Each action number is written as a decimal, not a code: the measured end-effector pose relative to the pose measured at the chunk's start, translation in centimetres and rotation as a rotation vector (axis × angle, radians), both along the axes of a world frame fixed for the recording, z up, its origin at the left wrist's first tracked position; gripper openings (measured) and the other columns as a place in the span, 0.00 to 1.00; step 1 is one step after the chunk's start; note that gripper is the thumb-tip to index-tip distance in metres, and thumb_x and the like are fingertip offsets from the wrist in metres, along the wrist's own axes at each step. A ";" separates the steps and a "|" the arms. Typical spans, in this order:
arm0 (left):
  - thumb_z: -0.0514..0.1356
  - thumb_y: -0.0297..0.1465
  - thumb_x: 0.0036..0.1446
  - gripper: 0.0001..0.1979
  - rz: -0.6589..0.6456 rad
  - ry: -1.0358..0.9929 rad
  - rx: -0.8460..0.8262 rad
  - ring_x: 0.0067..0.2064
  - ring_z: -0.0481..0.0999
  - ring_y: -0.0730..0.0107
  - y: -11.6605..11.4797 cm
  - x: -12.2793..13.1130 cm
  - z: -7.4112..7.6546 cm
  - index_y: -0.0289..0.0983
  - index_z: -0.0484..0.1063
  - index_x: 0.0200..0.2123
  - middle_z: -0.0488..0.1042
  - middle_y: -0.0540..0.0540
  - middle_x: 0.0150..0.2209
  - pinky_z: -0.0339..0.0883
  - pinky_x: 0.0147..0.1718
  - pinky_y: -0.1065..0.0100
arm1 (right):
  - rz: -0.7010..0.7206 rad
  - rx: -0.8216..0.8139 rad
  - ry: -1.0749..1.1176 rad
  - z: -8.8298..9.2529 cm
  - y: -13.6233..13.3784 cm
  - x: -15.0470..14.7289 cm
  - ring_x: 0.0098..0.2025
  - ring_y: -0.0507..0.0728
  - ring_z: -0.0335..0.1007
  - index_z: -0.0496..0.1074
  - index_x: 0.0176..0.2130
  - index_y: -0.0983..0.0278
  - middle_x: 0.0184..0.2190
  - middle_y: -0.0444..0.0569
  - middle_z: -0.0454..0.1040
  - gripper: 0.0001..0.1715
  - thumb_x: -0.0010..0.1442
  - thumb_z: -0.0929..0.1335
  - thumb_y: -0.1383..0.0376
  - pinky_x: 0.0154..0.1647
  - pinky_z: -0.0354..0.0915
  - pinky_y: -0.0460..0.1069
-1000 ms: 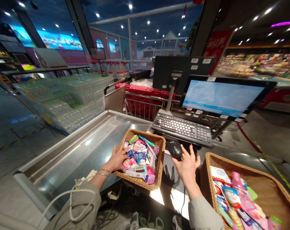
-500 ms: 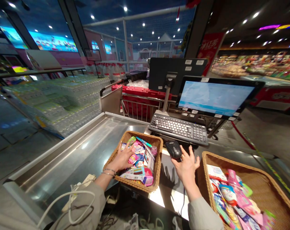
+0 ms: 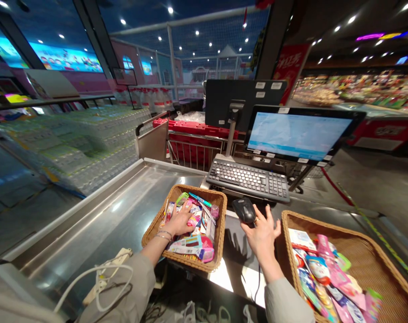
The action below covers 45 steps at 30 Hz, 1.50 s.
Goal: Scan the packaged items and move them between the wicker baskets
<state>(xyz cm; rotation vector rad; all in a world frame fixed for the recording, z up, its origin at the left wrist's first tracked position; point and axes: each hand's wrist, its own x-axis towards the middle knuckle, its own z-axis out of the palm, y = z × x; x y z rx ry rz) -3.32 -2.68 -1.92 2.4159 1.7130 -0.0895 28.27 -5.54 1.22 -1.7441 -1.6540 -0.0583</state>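
My left hand (image 3: 181, 220) is inside the left wicker basket (image 3: 150, 229), lying with fingers spread on small colourful packets, nothing visibly gripped. A teal pen-like item (image 3: 199, 199), a green item (image 3: 182, 198) and a pink-ended pack (image 3: 208, 255) lie around it in the basket. My right hand (image 3: 262, 237) is raised with its fingers apart, just behind a black computer mouse (image 3: 244, 210). Its thumb and index finger are close to the mouse's near end; whether they touch it I cannot tell. The keyboard (image 3: 247, 177) sits beyond the mouse.
To the right stands a second wicker basket (image 3: 375, 260) with several packaged goods. A lit monitor (image 3: 298, 133) and a dark screen back (image 3: 244, 101) rise behind the keyboard. A power strip (image 3: 107, 271) with white cable rests on the metal counter (image 3: 123, 202) at left.
My left hand has shifted slightly up and right among the packets in the basket. My right hand keeps its place by the mouse. The view has turned a little.
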 end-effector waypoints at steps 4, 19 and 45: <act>0.54 0.49 0.59 0.26 0.017 -0.030 -0.032 0.71 0.38 0.42 0.3 -0.6 0.5 0.41 0.72 0.54 0.53 0.41 0.69 0.24 0.63 0.33 | -0.007 -0.004 -0.003 0.0 0.0 0.2 0.67 0.67 0.48 0.78 0.35 0.59 0.54 0.50 0.74 0.18 0.56 0.62 0.54 0.61 0.39 0.71; 0.48 0.39 0.65 0.20 0.191 -0.029 0.061 0.70 0.45 0.43 1.0 -0.9 0.1 0.43 0.80 0.38 0.61 0.46 0.66 0.20 0.62 0.31 | 0.005 -0.018 -0.017 0.1 0.5 0.2 0.67 0.67 0.47 0.78 0.36 0.58 0.55 0.49 0.73 0.18 0.55 0.63 0.54 0.62 0.38 0.71; 0.65 0.49 0.42 0.27 0.160 0.233 0.007 0.69 0.46 0.31 2.3 3.0 -0.8 0.44 0.79 0.46 0.66 0.38 0.62 0.13 0.59 0.31 | 0.021 0.001 -0.042 0.4 -0.1 0.6 0.67 0.69 0.48 0.78 0.38 0.60 0.55 0.52 0.73 0.19 0.58 0.62 0.55 0.61 0.40 0.72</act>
